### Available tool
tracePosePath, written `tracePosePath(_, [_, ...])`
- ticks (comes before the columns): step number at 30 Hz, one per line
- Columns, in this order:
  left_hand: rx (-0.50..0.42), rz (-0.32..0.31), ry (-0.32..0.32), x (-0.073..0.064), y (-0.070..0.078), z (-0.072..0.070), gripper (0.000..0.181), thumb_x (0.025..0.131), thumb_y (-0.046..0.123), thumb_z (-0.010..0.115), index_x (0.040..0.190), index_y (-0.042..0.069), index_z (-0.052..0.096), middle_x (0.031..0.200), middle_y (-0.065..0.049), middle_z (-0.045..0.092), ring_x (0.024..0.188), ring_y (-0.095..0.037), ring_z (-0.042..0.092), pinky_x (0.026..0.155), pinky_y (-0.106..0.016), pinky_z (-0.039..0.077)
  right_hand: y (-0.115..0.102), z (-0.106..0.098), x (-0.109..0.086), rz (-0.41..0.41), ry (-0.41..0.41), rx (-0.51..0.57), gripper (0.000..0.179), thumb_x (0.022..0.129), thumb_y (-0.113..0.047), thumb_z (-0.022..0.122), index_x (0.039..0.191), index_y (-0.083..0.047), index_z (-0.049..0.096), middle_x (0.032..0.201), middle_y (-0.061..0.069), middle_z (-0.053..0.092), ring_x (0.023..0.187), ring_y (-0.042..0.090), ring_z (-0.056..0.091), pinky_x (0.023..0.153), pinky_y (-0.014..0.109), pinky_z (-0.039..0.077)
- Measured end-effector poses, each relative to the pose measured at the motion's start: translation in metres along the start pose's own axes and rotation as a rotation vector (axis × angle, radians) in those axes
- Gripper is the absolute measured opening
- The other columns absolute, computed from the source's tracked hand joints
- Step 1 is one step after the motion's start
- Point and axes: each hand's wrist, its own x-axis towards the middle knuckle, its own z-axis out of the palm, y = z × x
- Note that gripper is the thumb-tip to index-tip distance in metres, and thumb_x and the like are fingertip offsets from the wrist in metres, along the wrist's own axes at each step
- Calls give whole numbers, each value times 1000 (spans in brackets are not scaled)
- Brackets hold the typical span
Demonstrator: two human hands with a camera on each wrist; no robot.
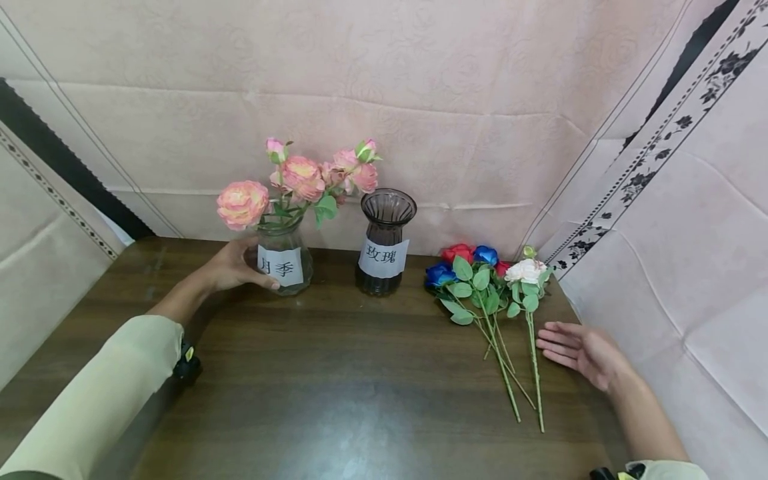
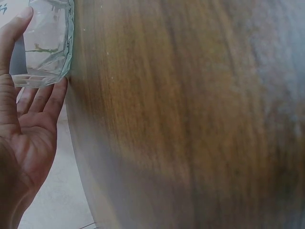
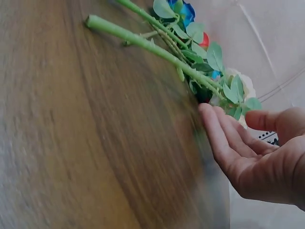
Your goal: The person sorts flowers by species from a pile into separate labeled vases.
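Note:
My left hand (image 1: 238,268) holds a clear glass vase (image 1: 305,267) at the back left of the table, the thumb across its front label and the fingers around its far side. Pink artificial flowers (image 1: 302,178) stand in that vase. In the left wrist view, the thumb lies on the vase's glass wall (image 2: 50,45). At the right, my right hand (image 1: 585,352) is held palm up with its fingers extended, close beside the stem of a white flower (image 1: 525,271). From the right wrist view, the fingertips are near that flower's green stem (image 3: 147,46); contact cannot be told.
A dark ribbed glass vase (image 1: 384,287) with a paper label stands right of the clear one. Blue roses (image 1: 441,274) and red roses (image 1: 458,253) lie with crossing stems beside the white flower. A pale patterned cloth (image 1: 420,147) hangs behind the wooden table (image 1: 336,373).

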Motion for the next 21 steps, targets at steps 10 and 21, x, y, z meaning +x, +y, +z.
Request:
tracePosePath(10, [12, 1, -2, 0, -2, 1, 88, 82, 14, 104, 157, 7, 58, 148, -20, 71, 138, -42, 68, 100, -22, 58, 8, 4, 10, 66, -147, 28, 37, 124, -19, 41, 123, -18, 79, 123, 2, 85, 117, 14, 82, 105, 32, 65])
tracePosePath(21, [15, -4, 2, -1, 0, 1, 88, 83, 13, 103, 158, 7, 58, 146, -21, 72, 134, -41, 70, 97, -23, 61, 11, 18, 20, 50, -175, 29, 28, 120, -8, 51, 133, -17, 74, 126, 1, 82, 118, 15, 81, 106, 35, 65])
